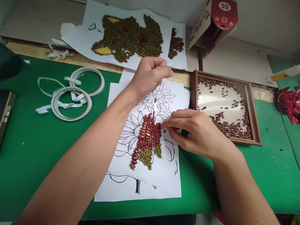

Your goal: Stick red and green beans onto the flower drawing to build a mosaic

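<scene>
My left hand [152, 75] is a closed fist above the top of a paper with line-drawn flowers [127, 142]; whatever is inside the fist is hidden. Red beans [150, 131] cover part of the drawing, with larger speckled beans [134, 158] among them and in a short row at the lower left. Green mung beans [146, 157] fill patches below the red ones. My right hand [192, 128] reaches in from the right, index finger stretched out and its tip touching the red beans' upper right edge. Its thumb is apart below.
Right of the paper stands a wooden frame tray [256, 131] of loose mixed beans. Tape rolls [89, 109] with loose strips lie at left, near a phone [6, 109]. Behind are a bean-covered animal picture [131, 37] and a red box [223, 18]. The table [47, 150] is green.
</scene>
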A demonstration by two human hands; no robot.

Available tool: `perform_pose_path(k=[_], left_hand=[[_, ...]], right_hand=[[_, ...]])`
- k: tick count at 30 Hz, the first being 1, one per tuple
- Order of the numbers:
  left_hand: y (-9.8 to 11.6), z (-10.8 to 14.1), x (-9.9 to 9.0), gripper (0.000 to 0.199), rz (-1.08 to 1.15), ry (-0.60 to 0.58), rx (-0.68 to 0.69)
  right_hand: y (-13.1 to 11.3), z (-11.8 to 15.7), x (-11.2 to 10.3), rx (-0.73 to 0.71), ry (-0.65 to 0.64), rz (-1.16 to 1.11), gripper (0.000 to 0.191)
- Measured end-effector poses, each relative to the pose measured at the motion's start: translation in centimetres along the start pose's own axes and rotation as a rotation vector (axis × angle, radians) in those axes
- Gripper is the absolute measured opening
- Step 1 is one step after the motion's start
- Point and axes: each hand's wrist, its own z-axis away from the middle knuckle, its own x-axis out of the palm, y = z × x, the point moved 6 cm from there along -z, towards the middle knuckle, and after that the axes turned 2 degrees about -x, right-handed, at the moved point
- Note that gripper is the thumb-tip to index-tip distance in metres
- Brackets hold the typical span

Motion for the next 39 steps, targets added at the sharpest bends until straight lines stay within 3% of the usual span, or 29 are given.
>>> perform_pose_path(k=[27,34,39], left_hand=[[-0.11,0.04,0.03,0.050,0.048,0.022,-0.017],[0.12,-0.07,0.09,0.050,-0.024,0.009,0.035],[-0.19,-0.07,0.07,0.050,0.086,0.026,-0.033]], right_hand=[[0.00,-0.04,0.16,0.085,-0.028,0.026,0.030],[0.06,-0.11,0.33,0.094,-0.005,0.030,0.027],[0.16,-0.20,0.48,0.108,-0.019,0.013,0.026]])
